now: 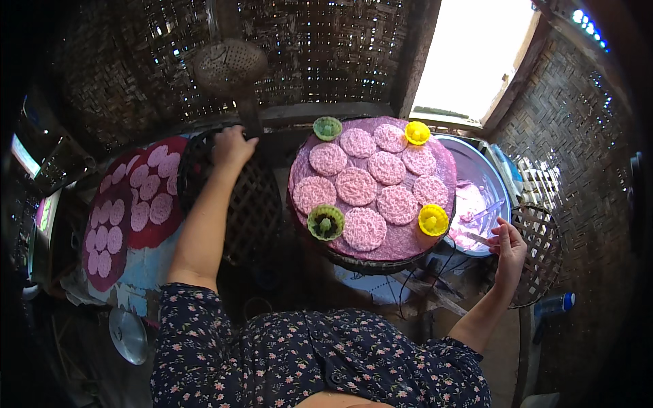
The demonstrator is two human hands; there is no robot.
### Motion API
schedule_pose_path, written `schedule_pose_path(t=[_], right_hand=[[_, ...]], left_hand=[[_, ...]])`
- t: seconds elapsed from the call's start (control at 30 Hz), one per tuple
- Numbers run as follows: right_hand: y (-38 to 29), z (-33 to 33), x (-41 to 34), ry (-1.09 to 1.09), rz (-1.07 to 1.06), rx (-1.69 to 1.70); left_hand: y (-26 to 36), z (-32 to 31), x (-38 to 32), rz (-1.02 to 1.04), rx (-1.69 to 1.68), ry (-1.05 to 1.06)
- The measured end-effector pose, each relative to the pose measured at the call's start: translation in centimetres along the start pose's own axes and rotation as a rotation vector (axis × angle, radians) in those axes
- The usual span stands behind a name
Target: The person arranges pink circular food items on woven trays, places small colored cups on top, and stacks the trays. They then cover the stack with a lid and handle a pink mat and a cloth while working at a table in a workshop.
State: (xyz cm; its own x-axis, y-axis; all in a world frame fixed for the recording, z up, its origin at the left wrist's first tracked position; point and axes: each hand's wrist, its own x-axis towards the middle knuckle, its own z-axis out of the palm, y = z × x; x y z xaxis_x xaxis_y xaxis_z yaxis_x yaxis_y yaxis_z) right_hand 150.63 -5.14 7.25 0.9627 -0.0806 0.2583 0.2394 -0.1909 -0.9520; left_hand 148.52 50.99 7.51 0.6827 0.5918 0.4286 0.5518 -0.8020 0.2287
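Note:
My left hand [233, 145] is bent over the far rim of dark openwork woven trays [255, 204], which overlap; whether its fingers grip the rim is unclear. Between my hands, a round tray lined with a pink-purple sheet [398, 245] bears several flat pink discs of squiggly strands [356, 186]. Two green fluted cups [326, 222] and two yellow fluted cups [433, 220] stand near its edge. My right hand [509, 247] pinches the handle of a utensil [478, 238] over a blue basin [502, 183]. Pink paste [469, 199] lies in the basin beside a second, translucent utensil [488, 209].
More pink discs [149, 187] lie on red sheets at the left. A perforated ladle [230, 66] hangs before the woven wall. A round metal lid [127, 335] is at lower left. Another openwork tray [538, 255] and a blue-capped bottle [553, 305] are at right.

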Motion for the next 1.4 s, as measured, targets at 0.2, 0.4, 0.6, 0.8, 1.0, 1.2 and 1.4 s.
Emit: schedule_pose_path(t=[0.2,0.4,0.6,0.8,1.0,1.2,1.4], right_hand=[[-1.0,0.1,-0.8,0.011,-0.011,-0.026],[-1.7,0.1,-2.0,-0.015,-0.047,-0.051],[-2.4,0.5,-3.6,-0.058,-0.04,-0.025],[-4.3,2.7,-4.5,-0.222,-0.092,0.055],[-6.9,3.8,-5.6,-0.324,-0.166,0.104],[-8.9,5.4,-5.7,-0.336,-0.251,0.227],[-10.5,8.3,-3.2,-0.414,-0.316,0.53]], left_hand=[[-2.6,-1.6,-2.0,0.05,0.441,-0.169],[-4.3,-2.0,-1.6,-0.01,0.54,0.076],[-6.4,-4.3,0.0,-0.061,0.128,0.005],[-6.8,-5.1,-1.3,-0.253,-0.729,-0.291],[-4.4,-10.1,-3.3,-0.037,-0.987,-0.107],[1.2,-18.3,-7.6,0.317,-0.736,0.38],[5.6,-19.6,-14.5,0.75,-0.539,0.503]])
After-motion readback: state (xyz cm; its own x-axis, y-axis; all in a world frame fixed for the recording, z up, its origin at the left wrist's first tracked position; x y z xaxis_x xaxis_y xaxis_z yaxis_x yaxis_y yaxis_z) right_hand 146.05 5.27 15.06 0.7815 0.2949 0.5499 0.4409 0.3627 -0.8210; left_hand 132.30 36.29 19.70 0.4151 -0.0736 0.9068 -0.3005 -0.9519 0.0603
